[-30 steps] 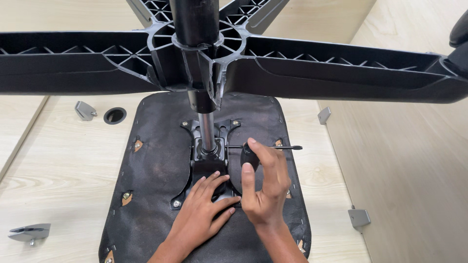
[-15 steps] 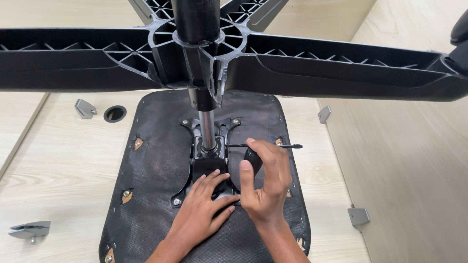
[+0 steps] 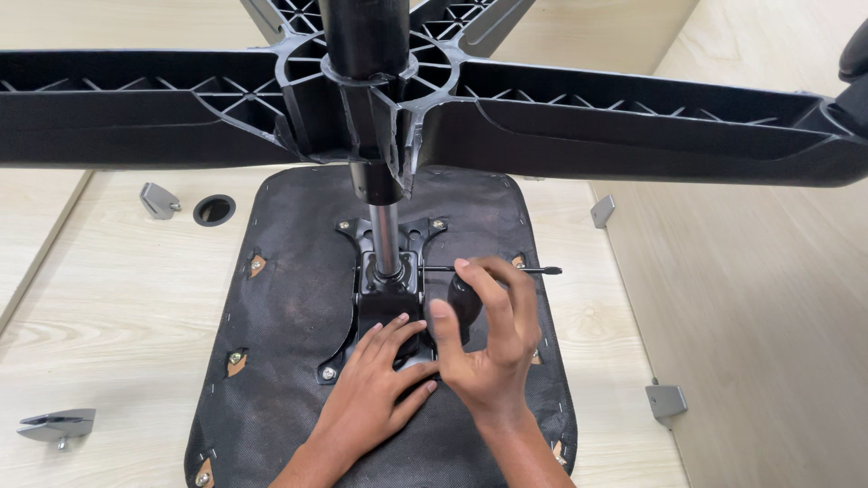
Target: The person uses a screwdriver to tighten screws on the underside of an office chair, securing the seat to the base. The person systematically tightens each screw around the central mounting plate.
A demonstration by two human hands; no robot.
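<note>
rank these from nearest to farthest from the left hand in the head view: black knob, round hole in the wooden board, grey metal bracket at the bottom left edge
From the left hand:
1. Black knob, just to its right, under the right hand.
2. Round hole, up and to the left, beside the seat underside.
3. Grey metal bracket, far left at the wooden board's edge.

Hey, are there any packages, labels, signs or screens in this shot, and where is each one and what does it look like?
None in view: no package, label, sign or screen.
What shows is the black underside of a chair seat on a pale wood floor, with a black star base above and both hands at the metal mechanism.
</note>
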